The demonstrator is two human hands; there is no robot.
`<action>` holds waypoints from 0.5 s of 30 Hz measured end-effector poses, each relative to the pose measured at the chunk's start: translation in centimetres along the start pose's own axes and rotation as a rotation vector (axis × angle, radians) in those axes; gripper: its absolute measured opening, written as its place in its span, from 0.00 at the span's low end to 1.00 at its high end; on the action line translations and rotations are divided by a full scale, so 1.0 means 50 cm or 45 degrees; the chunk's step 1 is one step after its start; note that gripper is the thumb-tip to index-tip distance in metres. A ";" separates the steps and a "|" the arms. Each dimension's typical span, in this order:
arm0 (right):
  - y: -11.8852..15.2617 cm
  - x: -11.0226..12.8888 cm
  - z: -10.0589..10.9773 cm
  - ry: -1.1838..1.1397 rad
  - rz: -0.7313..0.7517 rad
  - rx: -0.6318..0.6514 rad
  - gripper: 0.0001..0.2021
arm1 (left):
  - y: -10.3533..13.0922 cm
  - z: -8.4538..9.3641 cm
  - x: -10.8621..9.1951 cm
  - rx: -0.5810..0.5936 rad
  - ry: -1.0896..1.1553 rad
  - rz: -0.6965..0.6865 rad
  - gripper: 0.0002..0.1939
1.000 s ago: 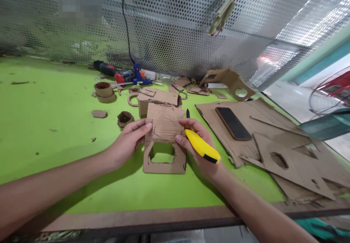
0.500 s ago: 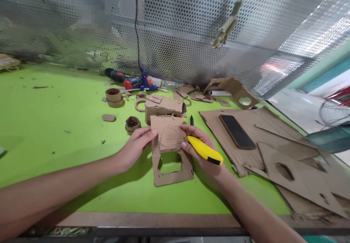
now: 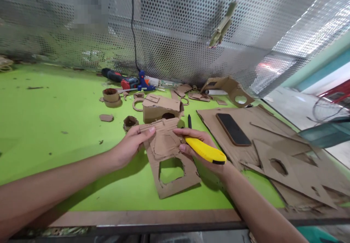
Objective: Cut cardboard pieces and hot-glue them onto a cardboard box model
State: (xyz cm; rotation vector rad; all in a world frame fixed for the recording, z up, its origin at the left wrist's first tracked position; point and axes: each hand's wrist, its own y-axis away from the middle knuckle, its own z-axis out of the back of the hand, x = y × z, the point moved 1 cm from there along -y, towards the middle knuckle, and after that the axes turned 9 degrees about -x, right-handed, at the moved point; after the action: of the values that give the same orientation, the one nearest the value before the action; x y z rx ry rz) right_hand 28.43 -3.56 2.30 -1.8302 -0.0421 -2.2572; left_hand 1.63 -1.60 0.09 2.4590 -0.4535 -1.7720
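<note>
My left hand (image 3: 128, 146) pinches the upper left edge of a cardboard panel (image 3: 179, 187), thumb on top. The panel has a rough window cut through its lower half. Over its upper part lies a smaller cardboard piece (image 3: 166, 146) with a drawn outline. My right hand (image 3: 208, 140) is closed around a yellow utility knife (image 3: 203, 150); its fingertips also touch the right side of the cardboard. I cannot see the knife's blade. Just beyond the panel stands a cardboard box (image 3: 153, 113), with a small many-sided cardboard ring (image 3: 130, 122) to its left.
A phone (image 3: 233, 129) rests on cardboard sheets (image 3: 209, 121) at the right. A dark pen (image 3: 189, 121) lies beyond my right hand. At the back are a blue glue gun (image 3: 143, 84), a red-and-black power tool (image 3: 129, 82) and cardboard scraps. Perforated metal (image 3: 175, 46) borders the green table.
The cardboard panel has turned in my hands, its lower end swinging right and nearer to me. Both hands keep their holds. The whole view has shifted slightly.
</note>
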 end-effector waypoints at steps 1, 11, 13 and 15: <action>0.001 0.001 0.000 -0.026 -0.026 -0.010 0.20 | -0.002 0.000 -0.005 0.024 -0.022 0.008 0.19; 0.008 0.043 -0.023 0.171 0.137 -0.096 0.17 | 0.011 -0.024 -0.012 0.193 -0.251 -0.173 0.21; 0.010 0.042 -0.033 0.171 0.082 -0.093 0.18 | 0.014 -0.027 -0.011 0.210 -0.248 -0.185 0.21; 0.009 0.037 -0.041 0.103 0.011 -0.063 0.19 | 0.012 -0.024 -0.011 0.169 -0.215 -0.110 0.21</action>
State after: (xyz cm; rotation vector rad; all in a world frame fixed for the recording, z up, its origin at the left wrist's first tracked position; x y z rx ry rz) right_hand 26.20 -4.67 3.60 -1.7572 0.0359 -2.3437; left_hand 2.50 -2.17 1.13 2.4594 -0.5001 -2.0589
